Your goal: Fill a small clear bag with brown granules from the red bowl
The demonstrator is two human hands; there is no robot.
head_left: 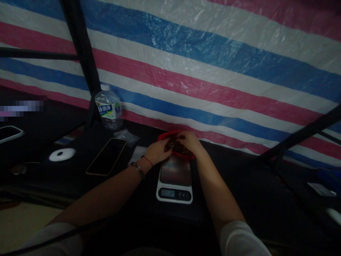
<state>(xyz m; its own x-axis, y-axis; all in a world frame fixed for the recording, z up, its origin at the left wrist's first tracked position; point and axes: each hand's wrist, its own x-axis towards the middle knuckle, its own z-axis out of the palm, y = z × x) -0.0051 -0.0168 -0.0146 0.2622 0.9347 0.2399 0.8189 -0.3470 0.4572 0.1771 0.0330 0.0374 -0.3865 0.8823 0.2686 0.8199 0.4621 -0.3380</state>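
Note:
A red bag or bowl (163, 135) sits at the far end of a white digital scale (174, 193); whether it rests on the metal plate or behind it I cannot tell. Dark brown, dried-looking pieces (176, 145) fill it. My left hand (157, 150) reaches in from the left, fingers curled at the pieces. From the right, my right hand (190, 141) bends over the same pieces, its fingertips partly hidden among them. Both hands look closed on the dark pieces. The scale's display is lit, its digits hard to read.
Left of the scale lie a clear plastic bag (137, 154), a phone (107, 156), another small bag (126, 136) and a white oval device (62, 154). A large plastic bottle (108, 108) stands by the black frame post (82, 46). Striped sheeting (186, 78) hangs behind.

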